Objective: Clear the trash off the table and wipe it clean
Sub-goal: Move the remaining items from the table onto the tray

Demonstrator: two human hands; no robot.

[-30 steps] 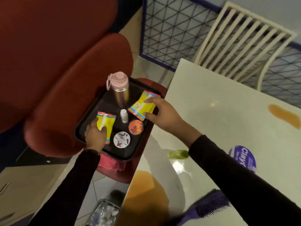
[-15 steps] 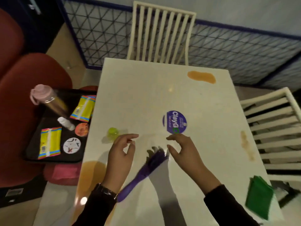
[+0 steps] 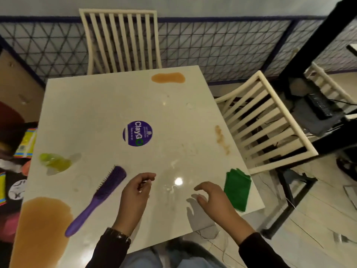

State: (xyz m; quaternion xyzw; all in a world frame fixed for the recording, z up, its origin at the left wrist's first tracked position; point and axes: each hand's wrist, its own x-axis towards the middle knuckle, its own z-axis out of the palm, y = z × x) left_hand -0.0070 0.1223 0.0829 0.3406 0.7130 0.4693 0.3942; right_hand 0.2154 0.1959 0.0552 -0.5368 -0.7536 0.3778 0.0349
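A white table (image 3: 108, 105) carries a purple hairbrush (image 3: 96, 198) near its front left, a small green bottle (image 3: 55, 162) lying at the left edge, and a folded green cloth (image 3: 237, 188) at the front right corner. Brown spills sit at the front left (image 3: 42, 225), the far side (image 3: 168, 77) and the right (image 3: 222, 139). My left hand (image 3: 135, 196) hovers just right of the brush, fingers curled and holding nothing. My right hand (image 3: 212, 198) hovers open, a little left of the cloth.
A round purple sticker (image 3: 137, 133) marks the table's middle. A black tray (image 3: 13, 171) with yellow packets sits on a red seat at the left. White slatted chairs stand at the far side (image 3: 119, 39) and the right (image 3: 266, 122). A mesh fence runs behind.
Both hands left the tray and came over the table. The view has swung right, and my right hand has shifted toward the green cloth.
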